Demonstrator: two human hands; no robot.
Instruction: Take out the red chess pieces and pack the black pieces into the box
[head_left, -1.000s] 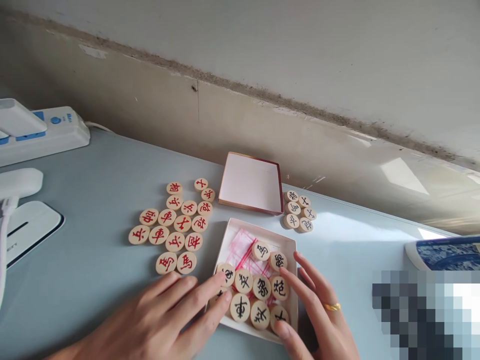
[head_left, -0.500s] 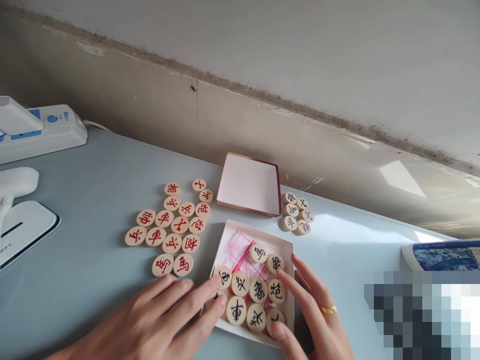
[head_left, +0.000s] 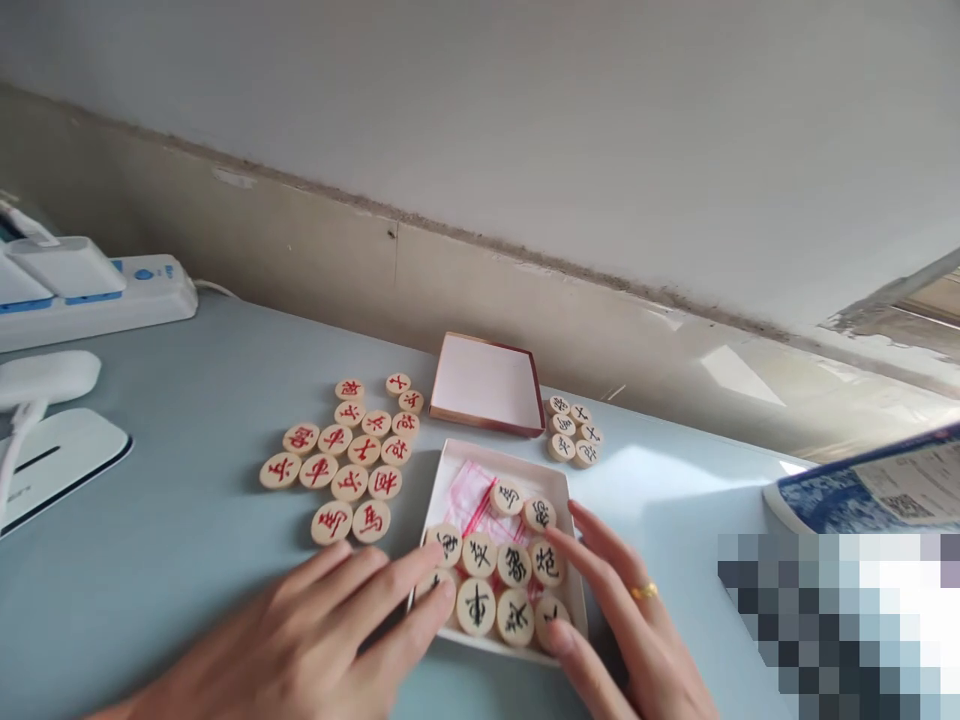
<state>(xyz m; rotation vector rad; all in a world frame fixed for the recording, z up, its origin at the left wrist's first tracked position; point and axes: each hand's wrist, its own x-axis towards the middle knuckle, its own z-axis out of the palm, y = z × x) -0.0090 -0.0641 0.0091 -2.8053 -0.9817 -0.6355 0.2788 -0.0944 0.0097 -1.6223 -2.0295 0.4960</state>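
Note:
A white box (head_left: 574, 580) holds several round Chinese chess pieces with black characters, lying face up over a folded sheet of pink-and-white plastic (head_left: 474, 490). My left hand (head_left: 315, 620) reaches in over the box's left side, its fingertips on a black piece (head_left: 448, 546) and the partly covered one below it. Along the right side, my right hand (head_left: 630, 620), with a gold ring, has its index fingertip by a black piece (head_left: 540, 514). Its thumb touches another black piece (head_left: 551, 612) at the lower right corner. Fingers of both hands are apart, grasping nothing.
Red-character chess pieces (head_left: 349, 482) lie grouped left of the box. The lid (head_left: 487, 385) rests behind it, inside up. A small cluster of black pieces (head_left: 564, 425) sits right of the lid. A power strip (head_left: 157, 290), white stand (head_left: 67, 460) and blue-and-white package (head_left: 862, 490) flank them.
The camera view has shifted, bringing more of the package and power strip into view. Both hands keep nearly the same places on the pieces in the box.

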